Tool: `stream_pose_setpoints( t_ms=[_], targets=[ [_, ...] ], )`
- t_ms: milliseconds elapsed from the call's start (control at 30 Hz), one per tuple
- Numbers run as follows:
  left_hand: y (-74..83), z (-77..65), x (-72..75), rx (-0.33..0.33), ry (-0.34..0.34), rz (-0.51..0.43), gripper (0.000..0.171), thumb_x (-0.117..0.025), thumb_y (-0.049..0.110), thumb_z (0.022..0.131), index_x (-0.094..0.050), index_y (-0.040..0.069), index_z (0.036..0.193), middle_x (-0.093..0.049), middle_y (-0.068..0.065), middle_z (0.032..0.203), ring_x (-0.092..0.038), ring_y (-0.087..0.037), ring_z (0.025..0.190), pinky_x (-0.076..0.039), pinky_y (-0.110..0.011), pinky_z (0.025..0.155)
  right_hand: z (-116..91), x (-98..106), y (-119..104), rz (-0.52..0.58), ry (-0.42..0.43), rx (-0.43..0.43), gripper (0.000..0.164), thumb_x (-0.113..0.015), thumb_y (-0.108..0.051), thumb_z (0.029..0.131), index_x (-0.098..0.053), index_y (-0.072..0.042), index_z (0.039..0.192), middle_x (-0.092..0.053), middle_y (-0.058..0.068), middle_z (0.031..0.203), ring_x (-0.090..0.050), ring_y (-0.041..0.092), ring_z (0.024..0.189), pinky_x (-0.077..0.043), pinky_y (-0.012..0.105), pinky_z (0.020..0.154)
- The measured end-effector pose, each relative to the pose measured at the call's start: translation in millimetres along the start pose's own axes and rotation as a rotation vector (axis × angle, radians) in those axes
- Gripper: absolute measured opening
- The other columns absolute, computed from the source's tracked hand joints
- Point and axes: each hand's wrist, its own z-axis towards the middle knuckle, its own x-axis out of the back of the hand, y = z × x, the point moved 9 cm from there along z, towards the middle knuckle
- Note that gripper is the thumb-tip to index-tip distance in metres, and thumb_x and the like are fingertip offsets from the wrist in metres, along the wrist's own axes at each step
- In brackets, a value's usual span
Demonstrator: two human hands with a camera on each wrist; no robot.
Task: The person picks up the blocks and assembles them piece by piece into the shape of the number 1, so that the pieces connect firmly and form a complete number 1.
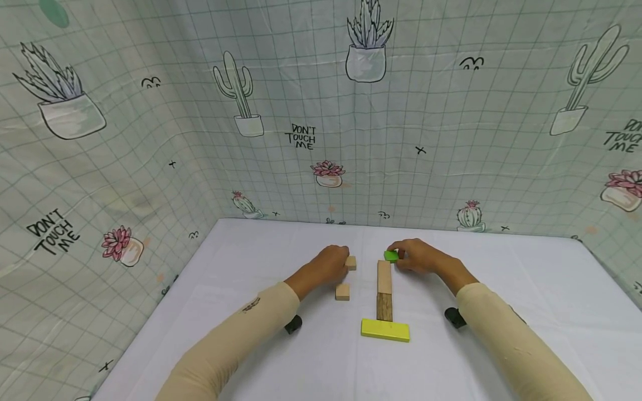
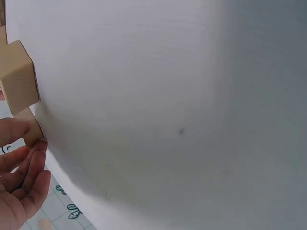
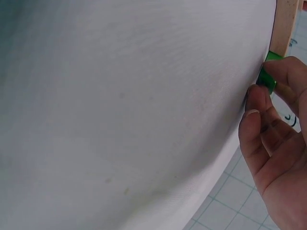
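My left hand (image 1: 332, 264) pinches a small plain wooden block (image 1: 351, 263) on the white table, its thumb and fingers on the block's sides in the left wrist view. Nearer to me lies a second small wooden block (image 1: 343, 292), apart from the hand. With thumb and fingertips, my right hand (image 1: 417, 256) grips a green block (image 1: 390, 256) at the far end of a row. That row runs toward me: a light wooden block (image 1: 384, 277), then a darker-grained wooden block (image 1: 384, 307), then a yellow block (image 1: 385, 330) lying crosswise at the near end.
The white table (image 1: 321, 362) ends at the back against a hanging cloth (image 1: 401, 184) printed with cacti and a grid. The same cloth hangs along the left side. Black wrist devices show under the left sleeve (image 1: 236, 340) and the right sleeve (image 1: 511, 334).
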Motion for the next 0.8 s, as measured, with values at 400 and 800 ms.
stream_pose_setpoints(
  t_ms=[400,800],
  targets=[
    [0.8,6.2,1.9,0.006,0.004,-0.019,0.025,-0.063,0.013,0.100,-0.064,0.000,0.121,-0.071,-0.008,0.102,-0.063,-0.012,0.087,-0.052,-0.025,0.074,3.4,-2.1,4.1,0.000,-0.004,-0.018,0.039,-0.070,-0.010,0.092,-0.063,-0.003,0.129,-0.066,0.009,0.103,-0.056,0.021,0.090,-0.051,0.042,0.084],
    [0.4,15.2,-3.1,0.041,-0.046,-0.034,0.020,-0.058,0.010,0.101,-0.065,0.001,0.117,-0.068,-0.005,0.094,-0.053,-0.010,0.076,-0.049,-0.023,0.068,3.4,-2.7,3.2,0.006,-0.004,-0.015,0.038,-0.070,-0.010,0.092,-0.064,-0.004,0.129,-0.066,0.008,0.103,-0.056,0.020,0.090,-0.051,0.042,0.084]
  ],
)
